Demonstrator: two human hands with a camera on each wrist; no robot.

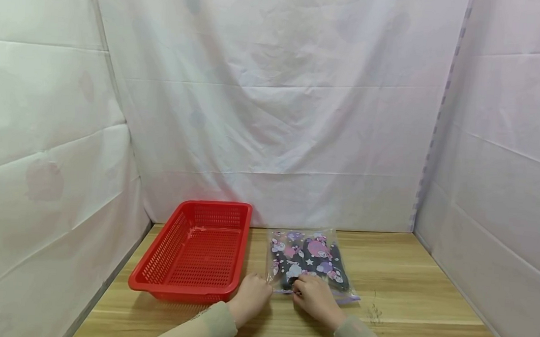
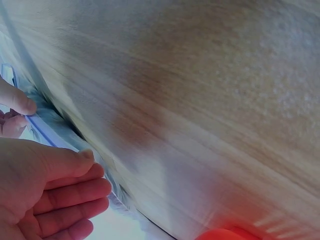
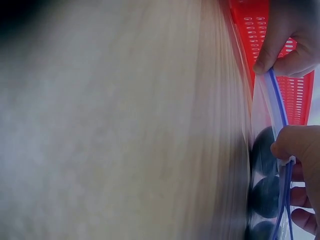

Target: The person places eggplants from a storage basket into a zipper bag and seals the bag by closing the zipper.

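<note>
A clear zip bag [image 1: 311, 257] with a cartoon print lies flat on the table, its purple zip edge towards me. Dark rounded items [image 3: 265, 196] show through the plastic in the right wrist view. My left hand [image 1: 251, 296] pinches the left end of the zip edge between thumb and fingers. Further along that edge, my right hand [image 1: 315, 295] pinches the zip strip [image 3: 278, 102] with thumb and forefinger, beside a small pale slider. Beyond the right thumb, the two strips of the zip stand apart.
A red plastic basket [image 1: 242, 253] with slatted walls stands left of the bag, close by my left hand. The wood-grain table [image 1: 405, 292] extends to the right. White cloth [image 1: 271, 138] hangs behind and on both sides.
</note>
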